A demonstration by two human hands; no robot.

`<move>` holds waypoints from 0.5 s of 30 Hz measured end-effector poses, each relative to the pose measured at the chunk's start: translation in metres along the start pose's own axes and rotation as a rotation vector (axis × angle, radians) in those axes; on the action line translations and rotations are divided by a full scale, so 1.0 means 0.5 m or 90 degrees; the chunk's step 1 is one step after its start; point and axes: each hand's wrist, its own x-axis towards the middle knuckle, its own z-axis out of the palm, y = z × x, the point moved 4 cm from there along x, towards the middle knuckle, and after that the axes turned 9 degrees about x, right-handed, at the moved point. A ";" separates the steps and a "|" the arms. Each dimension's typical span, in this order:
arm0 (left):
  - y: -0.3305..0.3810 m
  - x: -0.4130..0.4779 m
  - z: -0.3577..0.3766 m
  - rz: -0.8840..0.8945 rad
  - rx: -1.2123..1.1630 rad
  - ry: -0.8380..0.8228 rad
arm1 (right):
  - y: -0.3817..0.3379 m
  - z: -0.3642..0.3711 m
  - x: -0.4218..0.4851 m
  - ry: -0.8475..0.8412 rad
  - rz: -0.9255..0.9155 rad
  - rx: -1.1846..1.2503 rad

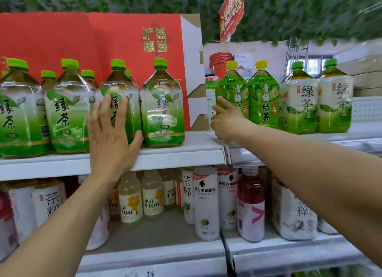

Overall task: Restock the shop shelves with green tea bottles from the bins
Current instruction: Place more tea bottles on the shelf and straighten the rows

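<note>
On the upper white shelf, front row: four large clear green-capped green tea bottles, two yellow-capped bright green plastic bottles, two green-capped white-labelled bottles.

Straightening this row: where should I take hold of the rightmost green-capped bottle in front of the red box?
Probably the narrow neck under its cap, coming from the front: the bottle stands upright, its squarish body looks wide for one hand and sits close against its left neighbour.
</note>
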 end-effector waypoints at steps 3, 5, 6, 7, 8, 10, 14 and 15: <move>-0.002 -0.004 -0.001 0.003 0.001 0.003 | 0.006 0.001 -0.003 -0.004 0.009 0.006; -0.002 -0.005 -0.001 0.001 -0.001 0.000 | 0.015 0.005 -0.004 -0.005 0.017 0.021; -0.001 -0.005 -0.001 0.001 -0.001 -0.002 | 0.020 0.009 -0.003 -0.006 0.021 0.028; -0.001 -0.005 -0.001 0.001 0.000 -0.003 | 0.027 0.014 -0.002 -0.010 0.027 0.034; 0.000 -0.005 0.000 0.002 0.002 -0.004 | 0.033 0.019 -0.002 -0.018 0.031 0.037; 0.000 -0.005 0.000 0.002 0.007 -0.007 | 0.038 0.028 0.000 -0.027 0.031 0.040; 0.002 -0.005 0.000 -0.001 0.013 -0.015 | 0.037 0.033 0.001 -0.019 0.016 0.077; 0.003 -0.005 0.000 -0.003 0.015 -0.017 | 0.037 0.032 -0.002 -0.018 0.013 0.110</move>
